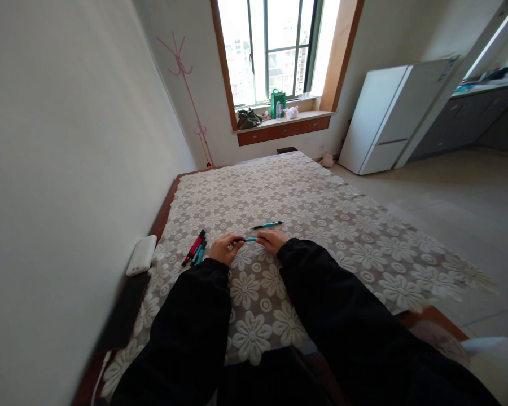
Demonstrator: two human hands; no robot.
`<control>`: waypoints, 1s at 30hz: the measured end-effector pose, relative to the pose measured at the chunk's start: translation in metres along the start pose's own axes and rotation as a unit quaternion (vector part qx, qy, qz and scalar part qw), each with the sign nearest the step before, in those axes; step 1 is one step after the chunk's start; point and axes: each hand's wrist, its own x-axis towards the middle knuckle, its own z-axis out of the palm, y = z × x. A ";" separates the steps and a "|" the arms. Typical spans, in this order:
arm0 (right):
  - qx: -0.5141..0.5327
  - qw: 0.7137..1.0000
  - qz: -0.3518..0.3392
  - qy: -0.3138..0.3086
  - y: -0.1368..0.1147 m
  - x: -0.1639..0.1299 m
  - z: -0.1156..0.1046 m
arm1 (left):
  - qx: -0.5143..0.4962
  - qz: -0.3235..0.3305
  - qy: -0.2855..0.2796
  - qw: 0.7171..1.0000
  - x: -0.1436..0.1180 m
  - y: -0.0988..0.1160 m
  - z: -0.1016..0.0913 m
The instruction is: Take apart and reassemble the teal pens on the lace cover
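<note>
- Turquoise shows along the middle of the slim pen (250,239) that we hold roughly level between our two hands, low over the near half of the worktop (164,213).
- Our left hand (226,248) pinches the dark left end of it, thumb and fingers closed together.
- Our right hand (273,241) grips the opposite end, fingers curled so that they hide the tip.
- We cannot tell whether our knuckles touch the cloth (245,287), a cream and grey-brown cover with raised flowers.
- Just beyond our right hand, a second pen (268,225), turquoise and black, lies flat and nearly crosswise to us, apart from our fingers.
- Near our left hand, on its outer side, red-and-black pens (192,250) and turquoise-and-black pens (200,252) lie bunched together, slanting away from us; they overlap too closely for us to count.
- Farther left, by the wall, we see a white rounded device (141,255) and, nearer to us, a dark flat panel (122,313) beside a white cable (100,375).
- Black sleeves (195,307) cover our arms to the wrists.
</note>
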 end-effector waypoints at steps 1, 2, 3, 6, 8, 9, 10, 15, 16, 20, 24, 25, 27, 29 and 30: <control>0.001 1.000 0.003 0.001 0.000 0.000 0.000 | 0.003 -0.009 -0.002 1.000 0.000 0.001 -0.001; 0.002 1.000 0.006 0.002 0.001 0.000 0.001 | 0.005 -0.017 -0.002 1.000 0.000 0.001 -0.001; 0.001 1.000 0.009 0.003 0.001 0.000 0.001 | 0.007 -0.024 -0.002 1.000 0.000 0.001 -0.001; -0.013 1.000 0.009 0.001 0.000 0.000 0.001 | 0.016 -0.037 -0.002 0.999 0.001 0.001 -0.002; -0.022 1.000 0.011 -0.003 0.000 0.000 0.001 | 0.022 -0.040 0.003 0.999 0.001 0.000 -0.002; -0.023 1.000 0.011 -0.004 0.000 0.000 0.001 | 0.022 -0.037 0.004 0.999 0.001 0.000 -0.002; -0.022 1.000 0.011 -0.006 0.000 0.000 0.001 | 0.018 -0.032 0.004 0.999 0.001 0.000 -0.001; -0.011 1.000 -0.001 -0.008 0.001 0.000 0.001 | -0.017 -0.001 0.007 1.000 0.001 -0.002 0.001; -0.009 1.000 -0.007 -0.005 0.001 0.000 0.001 | -0.015 -0.003 0.007 1.000 0.001 -0.002 0.001; -0.004 0.999 -0.029 0.014 0.003 0.001 0.003 | 0.020 -0.020 -0.005 1.000 0.001 -0.002 0.000; -0.003 0.999 -0.037 0.015 0.004 0.002 0.006 | 0.058 -0.015 -0.025 0.998 0.001 0.001 -0.002; 0.000 0.999 -0.040 0.014 0.005 0.001 0.006 | 0.069 -0.016 -0.028 0.997 0.001 0.002 -0.002; 0.004 0.999 -0.047 0.014 0.005 0.001 0.006 | 0.090 -0.020 -0.032 0.995 0.001 0.003 -0.002; 0.004 0.998 -0.055 0.014 0.005 0.001 0.007 | 0.101 -0.017 -0.035 0.994 0.000 0.004 -0.002; 0.002 0.998 -0.060 0.014 0.005 0.001 0.007 | 0.103 -0.014 -0.038 0.994 0.000 0.005 -0.002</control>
